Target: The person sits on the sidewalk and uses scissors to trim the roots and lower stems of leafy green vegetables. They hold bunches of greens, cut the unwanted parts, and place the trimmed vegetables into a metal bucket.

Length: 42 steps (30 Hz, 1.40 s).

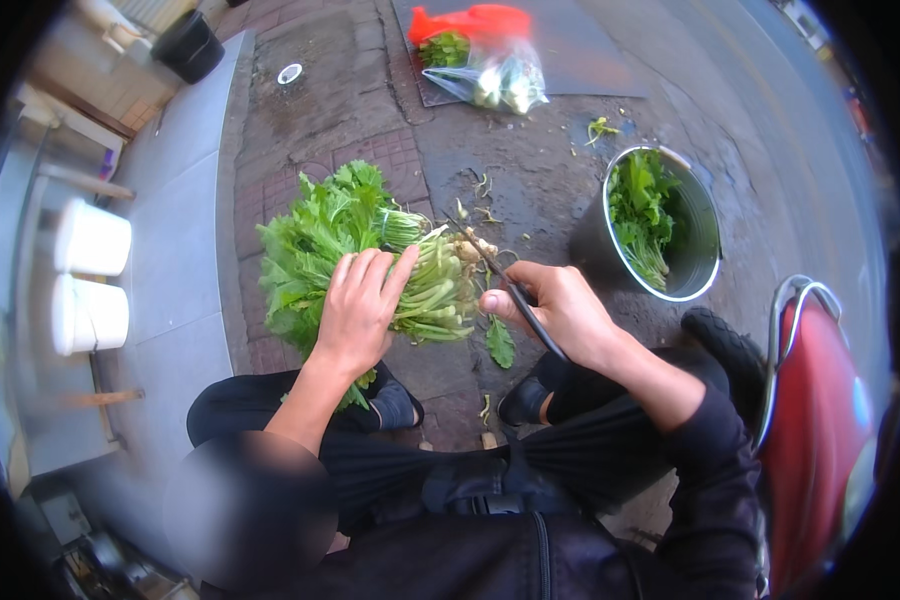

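Note:
A bunch of leafy greens [435,296] with pale green stems lies on the paving before me, its leaves [304,240] to the left. My left hand [364,307] lies palm down over its leaves and stems; the thumb is hidden. My right hand [566,307] grips a slim dark knife [525,300], whose tip points up and left. Its blade crosses in front of the pale roots [476,247] at the stem ends. Beyond my left fingertips, a smaller bunch [401,229] is bound with a light tie.
A metal bucket [583,244] with greens [645,214] stands right. Farther off, red and clear plastic bags [506,75] hold vegetables. A red vehicle [817,420] with a tyre [724,349] is close on my right. White buckets [94,277] are left. Trimmings [501,341] litter the paving.

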### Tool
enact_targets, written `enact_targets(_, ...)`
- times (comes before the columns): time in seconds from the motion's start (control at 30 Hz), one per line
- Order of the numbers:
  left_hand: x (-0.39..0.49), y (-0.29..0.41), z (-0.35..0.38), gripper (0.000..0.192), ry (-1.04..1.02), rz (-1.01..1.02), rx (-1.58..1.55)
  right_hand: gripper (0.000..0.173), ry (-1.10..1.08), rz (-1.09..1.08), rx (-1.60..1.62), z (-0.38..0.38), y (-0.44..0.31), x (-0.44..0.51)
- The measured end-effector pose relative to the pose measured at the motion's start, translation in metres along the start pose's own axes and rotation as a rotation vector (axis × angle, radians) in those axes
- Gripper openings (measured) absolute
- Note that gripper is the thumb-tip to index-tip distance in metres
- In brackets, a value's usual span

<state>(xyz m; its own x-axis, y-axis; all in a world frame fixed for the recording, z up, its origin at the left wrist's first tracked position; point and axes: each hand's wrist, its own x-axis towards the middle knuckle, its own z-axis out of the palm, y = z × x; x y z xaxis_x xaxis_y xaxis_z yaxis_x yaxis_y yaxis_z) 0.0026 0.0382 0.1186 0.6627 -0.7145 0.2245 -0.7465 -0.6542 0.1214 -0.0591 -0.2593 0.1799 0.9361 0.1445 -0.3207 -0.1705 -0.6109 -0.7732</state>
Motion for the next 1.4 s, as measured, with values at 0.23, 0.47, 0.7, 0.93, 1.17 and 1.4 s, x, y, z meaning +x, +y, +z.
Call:
enact_targets(0.23, 0.001, -0.011, -0.005, 0.114, 0.035, -0.134, -0.155, 0.063, -0.117, -0.047, 0.079, -0.023, 0.011, -0.009)
enact_targets(0.47, 0.001, -0.018, -0.009, 0.117, 0.129, -0.133, -0.092, 0.069, -0.086, -0.154, -0.234, -0.034, 0.001, -0.016)
enact_targets(0.7, 0.003, -0.027, -0.006, 0.106, 0.151, -0.094, 0.041, 0.058, 0.033, -0.288, -0.382, -0.028, 0.012, -0.021)
enact_targets(0.93, 0.005, -0.028, -0.008, 0.102, 0.185, -0.067, 0.013, 0.052, 0.142, -0.413, -0.531, -0.031, 0.028, -0.014)
enact_targets(1.17, 0.004, -0.028, -0.01, 0.101, 0.224, -0.042, -0.017, 0.055, 0.14, -0.485, -0.565, -0.022, 0.022, -0.014)
enact_targets(1.4, 0.004, -0.023, -0.003, 0.093, 0.235, -0.117, -0.275, 0.051, 0.217, -0.49, -0.593, -0.013, 0.015, -0.018)
